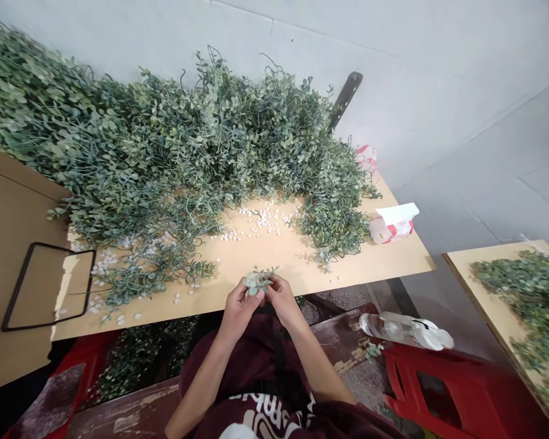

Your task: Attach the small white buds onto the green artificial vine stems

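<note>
Both hands meet at the table's front edge around one small sprig of artificial greenery (257, 281) with pale green leaves. My left hand (240, 306) pinches the sprig from the left, thumb and fingers closed. From the right, my right hand (281, 299) closes on the same sprig, its fingertips partly hidden by leaves. Beyond the hands, small white beads or caps (265, 219) lie scattered on the wooden tabletop (274, 253). A large heap of artificial greenery (201, 134) covers the back of the table, and a looser bunch of sprigs (158, 268) spreads at the left.
Cardboard (13, 213) with a black wire frame (16, 286) stands at the left. A red and white paper packet (393, 224) sits at the table's right end. Below right are a clear plastic bottle (393, 329) and a red stool (466, 390). Another table (466, 262) holds more greenery.
</note>
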`<state>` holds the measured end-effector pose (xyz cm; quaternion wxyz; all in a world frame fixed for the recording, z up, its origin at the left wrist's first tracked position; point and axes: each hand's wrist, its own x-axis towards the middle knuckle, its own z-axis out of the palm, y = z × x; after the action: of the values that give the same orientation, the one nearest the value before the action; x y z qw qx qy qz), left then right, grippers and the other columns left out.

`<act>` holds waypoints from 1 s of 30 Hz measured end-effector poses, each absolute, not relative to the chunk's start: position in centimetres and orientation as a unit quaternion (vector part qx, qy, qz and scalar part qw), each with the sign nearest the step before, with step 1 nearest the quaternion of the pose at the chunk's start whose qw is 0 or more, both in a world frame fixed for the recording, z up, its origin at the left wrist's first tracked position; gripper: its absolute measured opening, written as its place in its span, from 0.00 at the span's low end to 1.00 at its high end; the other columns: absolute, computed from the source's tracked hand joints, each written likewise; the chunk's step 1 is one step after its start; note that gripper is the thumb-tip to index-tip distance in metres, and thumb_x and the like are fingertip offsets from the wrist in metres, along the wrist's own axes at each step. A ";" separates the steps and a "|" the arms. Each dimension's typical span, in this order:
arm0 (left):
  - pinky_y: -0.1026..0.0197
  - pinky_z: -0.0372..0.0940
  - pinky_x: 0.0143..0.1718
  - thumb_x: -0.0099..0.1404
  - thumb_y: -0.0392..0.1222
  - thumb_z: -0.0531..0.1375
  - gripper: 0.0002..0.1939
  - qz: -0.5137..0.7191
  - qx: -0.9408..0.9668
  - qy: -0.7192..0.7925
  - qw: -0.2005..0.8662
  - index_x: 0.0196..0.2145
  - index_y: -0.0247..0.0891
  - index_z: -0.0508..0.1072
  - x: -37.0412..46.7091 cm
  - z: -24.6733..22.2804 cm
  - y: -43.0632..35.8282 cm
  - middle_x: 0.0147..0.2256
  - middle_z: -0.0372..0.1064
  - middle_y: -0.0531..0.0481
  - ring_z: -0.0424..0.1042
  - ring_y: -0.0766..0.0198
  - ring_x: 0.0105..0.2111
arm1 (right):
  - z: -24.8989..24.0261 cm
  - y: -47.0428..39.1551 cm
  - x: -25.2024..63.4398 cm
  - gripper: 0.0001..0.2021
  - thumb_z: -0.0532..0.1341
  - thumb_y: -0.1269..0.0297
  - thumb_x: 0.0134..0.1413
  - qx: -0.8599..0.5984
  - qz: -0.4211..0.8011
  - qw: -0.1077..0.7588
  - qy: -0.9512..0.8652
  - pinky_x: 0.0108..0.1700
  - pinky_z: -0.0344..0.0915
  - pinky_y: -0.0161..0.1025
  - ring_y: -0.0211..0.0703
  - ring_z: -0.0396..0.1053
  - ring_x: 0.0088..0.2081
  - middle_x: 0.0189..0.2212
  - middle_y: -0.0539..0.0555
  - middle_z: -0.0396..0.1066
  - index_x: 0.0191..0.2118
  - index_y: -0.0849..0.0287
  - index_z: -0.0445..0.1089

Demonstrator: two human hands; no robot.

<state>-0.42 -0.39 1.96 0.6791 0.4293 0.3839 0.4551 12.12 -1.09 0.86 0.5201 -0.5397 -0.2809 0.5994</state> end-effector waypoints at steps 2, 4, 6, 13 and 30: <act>0.63 0.66 0.34 0.63 0.49 0.63 0.13 0.465 0.438 0.383 0.667 0.36 0.35 0.74 -0.6 1.9 -0.4 0.26 0.66 0.53 0.68 0.66 0.28 | 0.8 -1.0 12.1 0.13 0.66 0.58 0.49 -0.550 0.600 0.508 -0.282 0.22 0.63 0.33 0.35 0.63 0.20 0.24 0.48 0.68 0.39 0.59 0.71; 0.61 0.67 0.36 0.64 0.49 0.62 0.13 0.482 0.436 0.372 0.662 0.38 0.35 0.74 -0.7 1.8 -0.3 0.26 0.67 0.52 0.68 0.65 0.28 | 0.9 -0.9 12.3 0.15 0.64 0.60 0.51 -0.555 0.589 0.497 -0.314 0.25 0.66 0.34 0.36 0.66 0.23 0.28 0.50 0.71 0.44 0.58 0.70; 0.60 0.67 0.36 0.65 0.49 0.61 0.14 0.493 0.423 0.358 0.670 0.40 0.35 0.74 -0.6 1.8 -0.2 0.30 0.69 0.50 0.68 0.66 0.27 | 1.3 -0.7 12.6 0.17 0.63 0.63 0.53 -0.552 0.564 0.485 -0.377 0.33 0.69 0.36 0.39 0.69 0.30 0.34 0.51 0.72 0.50 0.56 0.68; 0.65 0.64 0.32 0.65 0.52 0.59 0.19 0.475 0.413 0.405 0.663 0.46 0.35 0.72 -1.4 0.3 1.4 0.30 0.66 0.51 0.66 0.67 0.28 | 3.8 3.2 16.9 0.16 0.61 0.62 0.55 -0.569 0.422 0.388 -0.590 0.43 0.66 0.37 0.42 0.70 0.42 0.48 0.56 0.71 0.50 0.54 0.71; 0.58 0.62 0.47 0.72 0.55 0.44 0.21 0.354 0.597 0.442 0.568 0.46 0.39 0.69 -2.7 0.3 3.9 0.42 0.70 0.46 0.70 0.58 0.44 | 3.3 10.2 21.0 0.05 0.58 0.68 0.53 -0.724 0.196 0.248 -0.613 0.34 0.57 0.35 0.41 0.67 0.32 0.28 0.53 0.72 0.31 0.58 0.72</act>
<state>-2.68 3.93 0.34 0.5681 0.5967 0.4424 0.3543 20.99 10.23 3.31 0.2475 -0.7244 -0.6128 0.1960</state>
